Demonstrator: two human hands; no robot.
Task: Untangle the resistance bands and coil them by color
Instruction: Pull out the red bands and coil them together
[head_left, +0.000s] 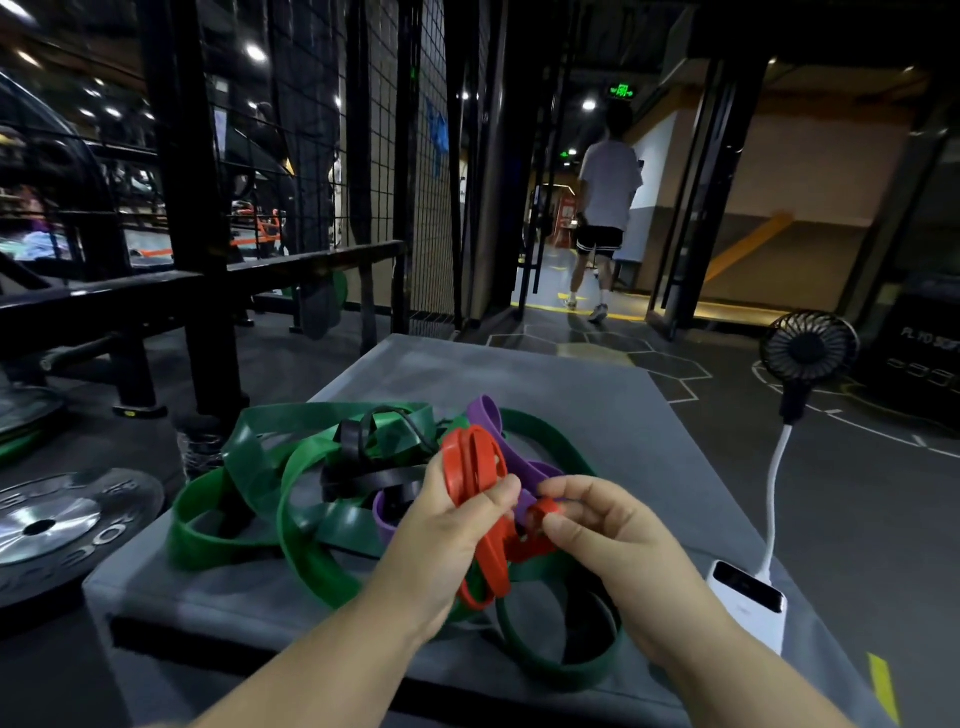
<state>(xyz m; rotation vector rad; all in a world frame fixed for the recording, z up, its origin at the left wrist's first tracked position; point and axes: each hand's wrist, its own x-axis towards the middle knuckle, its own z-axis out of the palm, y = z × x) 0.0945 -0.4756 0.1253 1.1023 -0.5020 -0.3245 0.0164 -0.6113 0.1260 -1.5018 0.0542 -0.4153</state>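
While green bands and black band lie knotted at L on grey pad, red band is held part-coiled by left hand, fingers curled round it; its free end is pinched by right hand. Purple band is seen betw. both. Risk: if end is pulled hard, purple could be dragged in & coil lost.

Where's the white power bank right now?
Head view: the white power bank lies at the right edge of the grey pad, right of the right hand, below the black fan.
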